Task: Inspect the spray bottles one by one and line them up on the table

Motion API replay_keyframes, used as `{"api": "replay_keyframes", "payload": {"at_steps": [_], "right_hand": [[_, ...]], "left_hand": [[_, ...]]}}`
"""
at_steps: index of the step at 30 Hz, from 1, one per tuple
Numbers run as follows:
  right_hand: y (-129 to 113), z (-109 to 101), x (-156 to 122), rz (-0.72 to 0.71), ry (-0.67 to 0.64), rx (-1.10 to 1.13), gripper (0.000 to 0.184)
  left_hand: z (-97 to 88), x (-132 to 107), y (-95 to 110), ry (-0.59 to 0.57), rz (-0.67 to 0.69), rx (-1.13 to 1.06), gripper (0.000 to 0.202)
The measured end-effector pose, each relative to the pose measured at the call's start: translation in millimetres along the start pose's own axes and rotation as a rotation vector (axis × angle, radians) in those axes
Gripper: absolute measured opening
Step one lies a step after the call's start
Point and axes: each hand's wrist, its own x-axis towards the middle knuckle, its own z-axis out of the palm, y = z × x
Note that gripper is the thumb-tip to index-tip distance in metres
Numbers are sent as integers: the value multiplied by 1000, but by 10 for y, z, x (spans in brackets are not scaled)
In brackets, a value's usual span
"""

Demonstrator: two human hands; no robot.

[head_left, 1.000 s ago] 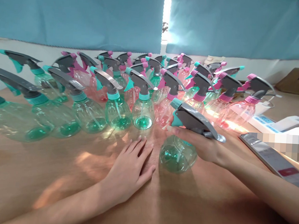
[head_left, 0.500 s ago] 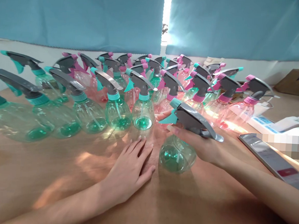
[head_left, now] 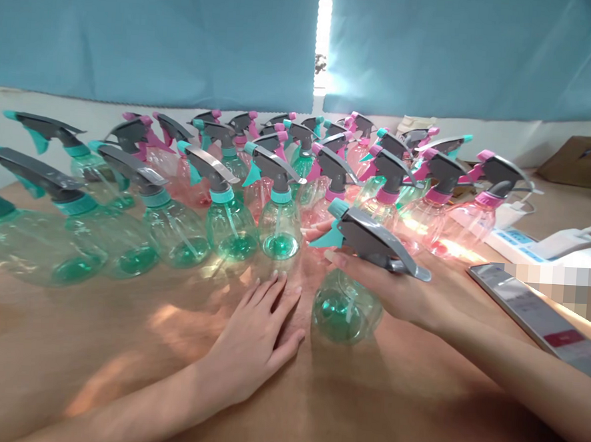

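Observation:
My right hand (head_left: 401, 291) is wrapped round the neck of a green spray bottle (head_left: 343, 317) with a grey and teal trigger head. The bottle is upright, its base low over or on the table; I cannot tell which. Its nozzle points to the left. My left hand (head_left: 253, 332) lies flat on the wooden table (head_left: 175, 387), palm down, fingers out and holding nothing. Just beyond those fingertips stands another green spray bottle (head_left: 280, 237). Part of the neck of the held bottle is hidden behind my right thumb.
Several green bottles (head_left: 177, 234) line the left front. Several pink spray bottles (head_left: 468, 218) stand at the back right, with mixed ones behind. A phone (head_left: 535, 315), a white power strip (head_left: 517, 244) and a brown bag (head_left: 579, 162) are on the right. Blue curtains (head_left: 151, 32) hang behind.
The view has shifted slightly. My right hand still grips the same spray bottle, and my left hand keeps its place on the table.

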Motion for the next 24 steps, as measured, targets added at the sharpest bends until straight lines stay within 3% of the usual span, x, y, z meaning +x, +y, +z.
{"api": "replay_keyframes", "payload": {"at_steps": [10,16,24], "right_hand": [[-17,-7,-10,7,6,-52,10],[9,-12,-2,-12,-23,-28,20],[76,-28,-23,-2,29,-54,17]], "left_hand": [[2,6,-17,4,4,-6,50],[5,11,-19,-13,3,-3,52],[2,13,-11,-21,1,16,52]]}}
